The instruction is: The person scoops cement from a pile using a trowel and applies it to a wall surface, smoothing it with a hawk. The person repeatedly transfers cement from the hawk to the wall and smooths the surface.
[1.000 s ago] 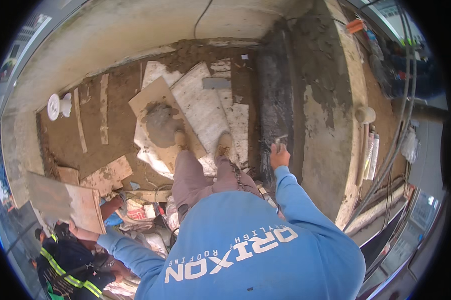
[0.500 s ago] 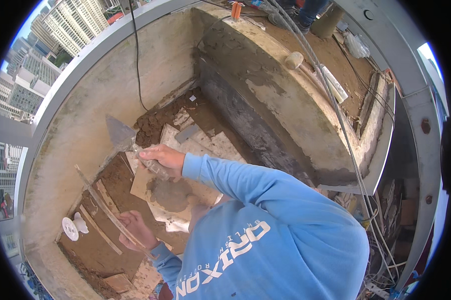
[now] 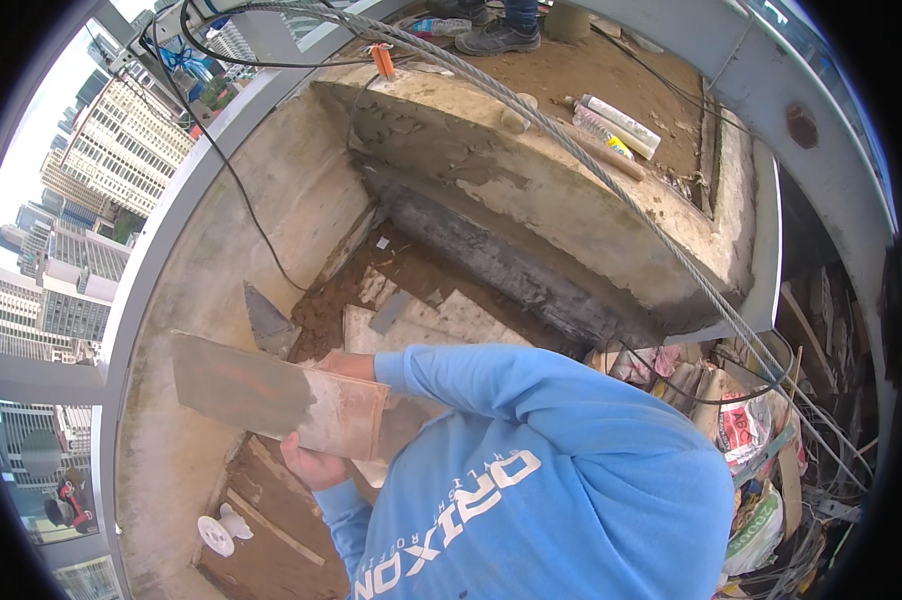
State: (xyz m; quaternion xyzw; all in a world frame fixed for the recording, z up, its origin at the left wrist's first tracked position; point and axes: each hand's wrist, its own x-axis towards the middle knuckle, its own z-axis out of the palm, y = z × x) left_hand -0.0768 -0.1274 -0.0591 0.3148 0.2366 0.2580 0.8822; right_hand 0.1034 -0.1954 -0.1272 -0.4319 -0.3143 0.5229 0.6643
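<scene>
My left hand (image 3: pixel 312 463) is closed on the lower edge of a flat rectangular board (image 3: pixel 271 395), grey and brown with damp-looking smears. The board's broad face is tilted into view. At its upper edge is my right hand (image 3: pixel 347 366), the fingers mostly hidden behind the board. A pointed trowel (image 3: pixel 268 318) sticks out past that edge, its grey blade toward the wall; its handle is hidden, and my right hand appears wrapped round it. Pale slabs (image 3: pixel 451 322) lie on the soil beyond my right forearm.
A plastered low wall (image 3: pixel 221 240) curves round the soil pit. A steel cable (image 3: pixel 571 135) crosses above a ledge bearing a mallet (image 3: pixel 518 113) and a white tube (image 3: pixel 621 126). A white spool (image 3: pixel 226 530) lies at the lower left. Another person's shoe (image 3: pixel 498 38) shows at the top; sacks are piled at the right.
The board, seen nearly edge-on before, is now turned with its face in view and raised in front of the trowel. My hands have come closer together. The whole view has shifted.
</scene>
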